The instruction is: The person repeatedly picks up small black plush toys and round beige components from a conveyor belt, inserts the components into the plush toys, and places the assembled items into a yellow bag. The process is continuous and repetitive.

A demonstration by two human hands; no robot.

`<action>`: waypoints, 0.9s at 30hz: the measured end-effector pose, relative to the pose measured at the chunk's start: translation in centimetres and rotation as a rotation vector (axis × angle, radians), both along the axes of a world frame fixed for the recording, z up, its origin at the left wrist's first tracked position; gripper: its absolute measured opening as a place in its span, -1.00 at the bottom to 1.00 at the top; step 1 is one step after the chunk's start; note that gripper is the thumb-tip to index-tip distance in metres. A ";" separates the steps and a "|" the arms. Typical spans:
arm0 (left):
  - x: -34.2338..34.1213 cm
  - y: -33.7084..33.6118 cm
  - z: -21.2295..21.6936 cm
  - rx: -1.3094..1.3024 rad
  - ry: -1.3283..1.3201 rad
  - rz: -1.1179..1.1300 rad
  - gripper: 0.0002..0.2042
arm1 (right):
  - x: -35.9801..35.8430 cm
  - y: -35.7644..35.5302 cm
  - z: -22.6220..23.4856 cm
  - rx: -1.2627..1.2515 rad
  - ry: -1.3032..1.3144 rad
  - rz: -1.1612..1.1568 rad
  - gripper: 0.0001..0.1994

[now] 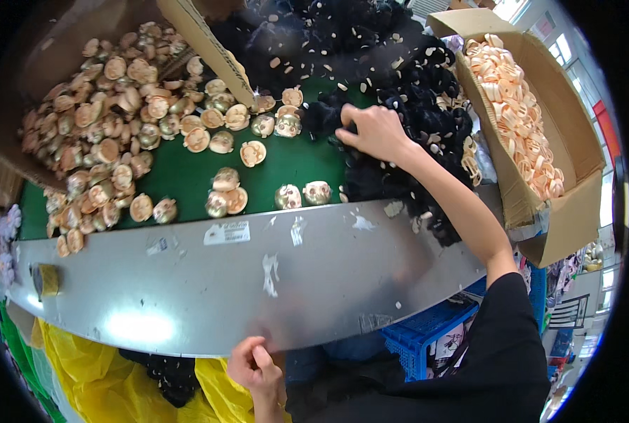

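My right hand (pixel 379 132) reaches over the green work surface, thumb and forefinger bent around a tuft of a black fluffy hair-like piece (pixel 321 118). More black pieces (pixel 427 106), dotted with small pale ovals, lie heaped beyond and beside this hand. Just left of it are several doll-head shells (pixel 287 125), peach on one face and shiny gold on the other. My left hand (pixel 256 370) is low at the near table edge, its fingers curled in, with nothing visible in them.
A large pile of shells (pixel 117 106) spills from a cardboard box at left. At right, an open carton (pixel 561 120) holds peach curved parts. A tape roll (pixel 46 280) lies on the metal ledge (pixel 314 271). Below are a blue crate (pixel 416 338) and yellow plastic sheeting (pixel 117 374).
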State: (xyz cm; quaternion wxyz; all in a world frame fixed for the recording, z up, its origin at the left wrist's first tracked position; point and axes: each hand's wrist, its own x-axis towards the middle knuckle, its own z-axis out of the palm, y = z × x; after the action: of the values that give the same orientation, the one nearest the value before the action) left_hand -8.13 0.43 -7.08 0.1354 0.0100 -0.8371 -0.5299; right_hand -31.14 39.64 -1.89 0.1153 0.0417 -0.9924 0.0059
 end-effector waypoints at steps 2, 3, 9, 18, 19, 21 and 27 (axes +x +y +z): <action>0.9 -0.4 1.4 0.193 -0.028 0.017 -0.91 | -1.8 0.1 0.7 -0.013 0.021 -0.041 -0.64; 1.4 -0.5 1.8 0.283 -0.044 0.029 -0.90 | -2.9 0.0 0.3 -0.017 -0.013 -0.046 -0.58; 5.0 -3.0 3.4 0.356 0.006 -0.086 -0.79 | -1.8 -0.7 -0.9 -0.321 -0.036 -0.165 -0.61; 3.4 -1.8 6.8 0.263 0.108 -0.241 -0.33 | 15.6 -11.9 8.1 -1.360 -0.577 0.348 -0.81; 2.2 -1.1 7.3 0.147 0.158 -0.281 -0.24 | 17.6 -13.3 7.8 -1.420 -0.660 0.377 -0.80; 1.3 -0.3 7.3 0.214 0.043 -0.396 -0.11 | 21.3 -15.6 6.2 -1.482 -0.832 0.402 -0.74; 3.6 -0.2 5.2 0.440 -0.128 -0.262 -0.67 | 27.1 -22.0 0.9 -1.692 -0.320 0.192 -0.73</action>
State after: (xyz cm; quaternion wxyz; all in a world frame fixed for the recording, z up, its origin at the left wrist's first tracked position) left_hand -4.49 0.20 -1.88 0.0069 -0.0358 -0.7028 -0.7105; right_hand -4.06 17.69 -1.01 -0.0344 0.0243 -0.6509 0.7580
